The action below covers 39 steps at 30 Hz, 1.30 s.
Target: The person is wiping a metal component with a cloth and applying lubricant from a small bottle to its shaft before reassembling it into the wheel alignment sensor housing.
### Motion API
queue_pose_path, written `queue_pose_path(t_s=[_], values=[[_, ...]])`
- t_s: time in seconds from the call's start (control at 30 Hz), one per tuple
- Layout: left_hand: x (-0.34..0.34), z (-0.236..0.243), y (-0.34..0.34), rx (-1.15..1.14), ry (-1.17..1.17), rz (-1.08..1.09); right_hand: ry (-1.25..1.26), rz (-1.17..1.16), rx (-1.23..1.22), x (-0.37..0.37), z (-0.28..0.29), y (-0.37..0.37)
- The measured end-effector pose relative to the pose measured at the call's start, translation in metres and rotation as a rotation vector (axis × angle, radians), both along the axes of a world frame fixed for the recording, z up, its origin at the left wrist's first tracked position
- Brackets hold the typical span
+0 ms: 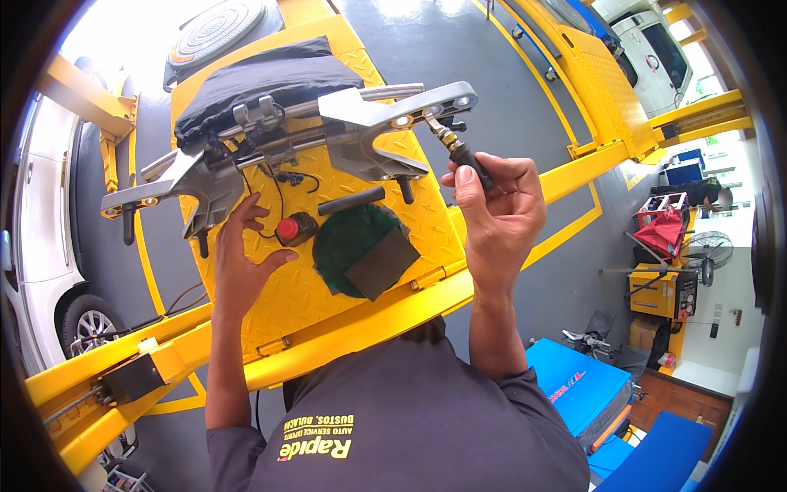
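A grey metal clamp frame (352, 156) with two steel rods and black pegs rests on a yellow tread-plate platform (262, 324). In my right hand (504, 209) is a slim tool (470, 162) with a black grip and a brass-coloured metal neck; its tip meets the frame's right arm near a bolt. My left hand (242, 262) is beside the frame's left bracket, thumb stretched out and fingers loosely bent, holding nothing visible. Right of its fingers stands a small dark container with a red cap (287, 230). Close by lie a dark green round cloth (336, 246), a dark flat pad (384, 266) and a black rod (351, 201).
Black fabric (254, 86) lies behind the frame. A round turntable plate (217, 37) is farther back. Yellow lift rails (566, 172) cross in front and to the right. White cars flank the bay. A blue case (578, 385) sits at lower right; a person (705, 193) is at far right.
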<state>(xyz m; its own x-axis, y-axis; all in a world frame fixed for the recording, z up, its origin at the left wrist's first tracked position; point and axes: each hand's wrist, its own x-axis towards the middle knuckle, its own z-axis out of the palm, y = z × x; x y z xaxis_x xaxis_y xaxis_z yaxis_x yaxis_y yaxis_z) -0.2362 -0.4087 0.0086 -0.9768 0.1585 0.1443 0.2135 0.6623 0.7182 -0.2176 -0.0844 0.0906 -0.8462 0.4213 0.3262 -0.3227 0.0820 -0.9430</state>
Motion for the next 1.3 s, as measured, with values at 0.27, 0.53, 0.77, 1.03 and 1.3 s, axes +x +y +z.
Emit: queue_pose_path(t_s=[0.27, 0.53, 0.77, 1.03, 1.3], values=[[0.000, -0.002, -0.002, -0.008, 0.004, -0.002, 0.015, 0.006, -0.003, 0.001, 0.003, 0.002], [-0.001, -0.001, -0.002, -0.004, -0.008, 0.008, -0.004, 0.018, 0.020, 0.003, 0.005, 0.002], [0.001, 0.000, -0.003, -0.115, 0.179, 0.039, 0.008, 0.019, -0.007, 0.003, 0.007, -0.002], [0.036, 0.076, 0.028, 0.215, 0.442, 0.075, -0.072, 0.409, -0.235, 0.022, -0.003, -0.020], [0.033, 0.071, 0.083, 0.423, 0.187, -0.033, -0.147, 0.526, -0.255, 0.027, -0.016, -0.022]])
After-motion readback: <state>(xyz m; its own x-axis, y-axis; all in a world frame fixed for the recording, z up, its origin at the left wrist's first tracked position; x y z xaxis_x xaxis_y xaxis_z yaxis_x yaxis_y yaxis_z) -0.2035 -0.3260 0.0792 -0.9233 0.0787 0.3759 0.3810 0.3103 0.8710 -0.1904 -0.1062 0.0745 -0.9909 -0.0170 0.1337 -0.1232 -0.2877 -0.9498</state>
